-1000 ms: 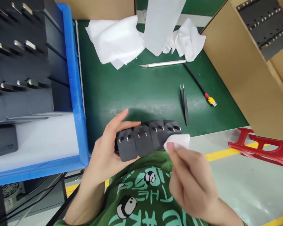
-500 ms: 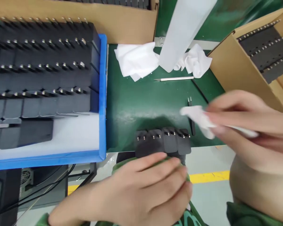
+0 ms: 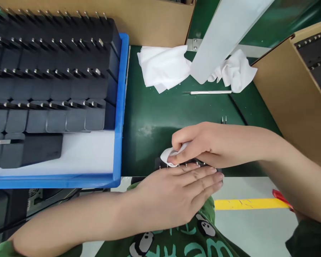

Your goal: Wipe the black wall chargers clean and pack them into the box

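A row of black power adapters (image 3: 157, 164) with metal prongs lies at the table's near edge, mostly hidden by my hands. Across their near side rests my left hand (image 3: 173, 196), flat, its fingers stretched out together. My right hand (image 3: 200, 144) pinches a white cloth (image 3: 165, 154) against the far side of the row, by the prongs at its left end. Tweezers (image 3: 224, 120) lie just beyond my right wrist, only their tips showing.
On the left, a blue-rimmed tray (image 3: 118, 142) holds rows of black adapters (image 3: 56, 85). A craft knife (image 3: 210, 92), folded white cloths (image 3: 163, 67) and a crumpled cloth (image 3: 238, 71) lie farther back. A white post (image 3: 227, 39) and cardboard boxes (image 3: 289, 89) border the table.
My right hand has moved left with the cloth, from above the tweezers onto the adapters. My left hand has shifted slightly up and right over the row. The camera view has shifted a little.
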{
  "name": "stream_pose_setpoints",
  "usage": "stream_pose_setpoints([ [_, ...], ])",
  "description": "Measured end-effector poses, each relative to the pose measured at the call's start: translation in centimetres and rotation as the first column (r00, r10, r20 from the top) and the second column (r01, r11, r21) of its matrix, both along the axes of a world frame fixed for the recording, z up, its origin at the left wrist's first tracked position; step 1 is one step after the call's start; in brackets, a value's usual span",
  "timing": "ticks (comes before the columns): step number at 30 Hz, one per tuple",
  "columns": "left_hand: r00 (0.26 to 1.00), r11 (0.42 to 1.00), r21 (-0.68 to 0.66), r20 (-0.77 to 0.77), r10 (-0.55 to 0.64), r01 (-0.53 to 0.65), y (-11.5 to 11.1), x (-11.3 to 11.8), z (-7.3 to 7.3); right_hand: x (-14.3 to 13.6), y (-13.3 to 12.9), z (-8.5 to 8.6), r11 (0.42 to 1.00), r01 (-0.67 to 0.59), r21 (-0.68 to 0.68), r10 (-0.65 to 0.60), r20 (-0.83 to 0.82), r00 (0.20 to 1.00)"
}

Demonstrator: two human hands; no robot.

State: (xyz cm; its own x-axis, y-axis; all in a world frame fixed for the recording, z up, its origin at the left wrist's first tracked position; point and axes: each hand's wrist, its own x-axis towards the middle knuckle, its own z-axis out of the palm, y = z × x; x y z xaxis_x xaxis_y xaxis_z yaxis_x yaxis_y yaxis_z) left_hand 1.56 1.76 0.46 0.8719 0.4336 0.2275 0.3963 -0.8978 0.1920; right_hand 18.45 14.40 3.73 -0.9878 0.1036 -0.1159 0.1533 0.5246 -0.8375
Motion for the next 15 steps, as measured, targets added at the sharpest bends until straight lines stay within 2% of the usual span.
stream_pose_setpoints([
  [5,1.000,1.000,-0.028,0.000,0.006,-0.006,-0.2,0.0,0.2,2.5,0.4,-0.9,0.995,0.054,-0.083,-0.058,-0.056,0.997],
  [15,1.000,1.000,-0.027,-0.006,0.010,-0.010,-0.2,0.1,0.2,6.1,-0.1,-2.1,0.959,0.180,-0.220,-0.198,-0.060,0.978],
])
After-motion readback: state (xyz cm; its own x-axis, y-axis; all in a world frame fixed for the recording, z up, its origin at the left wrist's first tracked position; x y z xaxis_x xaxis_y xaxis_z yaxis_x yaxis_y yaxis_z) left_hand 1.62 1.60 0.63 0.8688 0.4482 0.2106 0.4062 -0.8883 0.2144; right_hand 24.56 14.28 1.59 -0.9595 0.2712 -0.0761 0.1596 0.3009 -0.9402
